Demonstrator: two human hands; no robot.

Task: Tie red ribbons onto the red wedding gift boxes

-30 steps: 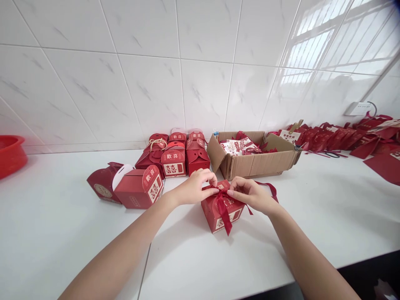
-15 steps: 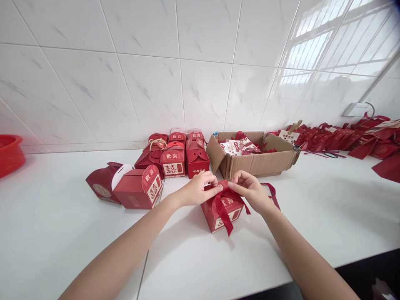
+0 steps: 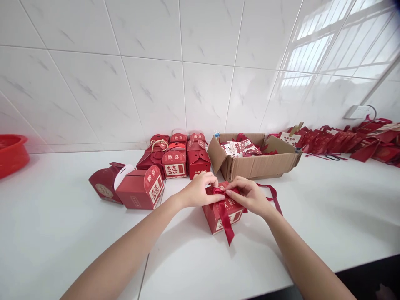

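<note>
A red gift box [image 3: 215, 216] with white lettering stands on the white table in front of me. Dark red ribbon [image 3: 225, 223] lies over its top, one tail hanging down the front face. My left hand [image 3: 203, 189] pinches the ribbon at the top left of the box between thumb and fingers. From the right, my right hand [image 3: 248, 193] closes thumb and fingertips on the ribbon near the middle of the lid. The fingers partly hide the ribbon's crossing point. Another strip of red ribbon [image 3: 275, 196] lies on the table behind my right wrist.
Two red boxes [image 3: 137, 191] sit at the left, and several more [image 3: 175, 160] stand against the tiled wall. A cardboard box [image 3: 256, 166] holds red and white pieces. Red bags [image 3: 337, 141] line the right back. A red plastic basin [image 3: 14, 156] is at the far left.
My right hand has moved slightly left and down toward my left hand, drawing the ribbon together on the lid. The front tail hangs a little lower; the right tail is now mostly hidden.
</note>
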